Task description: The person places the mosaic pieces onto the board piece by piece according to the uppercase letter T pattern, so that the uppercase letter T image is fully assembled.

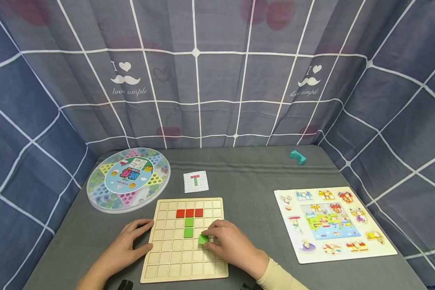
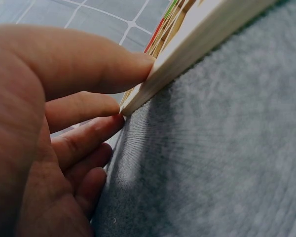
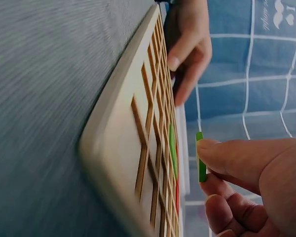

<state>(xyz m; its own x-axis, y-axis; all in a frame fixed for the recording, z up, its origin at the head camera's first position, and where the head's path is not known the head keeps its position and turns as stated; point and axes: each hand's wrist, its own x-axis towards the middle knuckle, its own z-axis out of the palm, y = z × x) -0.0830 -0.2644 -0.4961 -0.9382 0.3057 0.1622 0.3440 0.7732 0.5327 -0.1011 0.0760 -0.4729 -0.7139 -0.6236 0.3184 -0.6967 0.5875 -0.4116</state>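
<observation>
A wooden grid board point(image 1: 166, 257) lies on the grey cloth. Near its top runs a row of red square tiles point(image 1: 189, 213), with two green tiles point(image 1: 188, 233) in a column below the middle one. Between thumb and fingers my right hand point(image 1: 232, 243) pinches another green square tile point(image 3: 202, 158), above the board and right of that column. My left hand point(image 1: 128, 241) rests at the board's left edge; its thumb and fingertips touch the wooden side point(image 2: 187, 57). Behind the board lies a small white card point(image 1: 201, 184) printed with a red and green T on a grid.
A round game box point(image 1: 94, 193) with a star pattern lies at the back left. On the right is a white picture puzzle board point(image 1: 297, 249). A small teal curved piece point(image 1: 298, 157) sits at the back right. Checked curtains point(image 1: 221, 80) enclose the table.
</observation>
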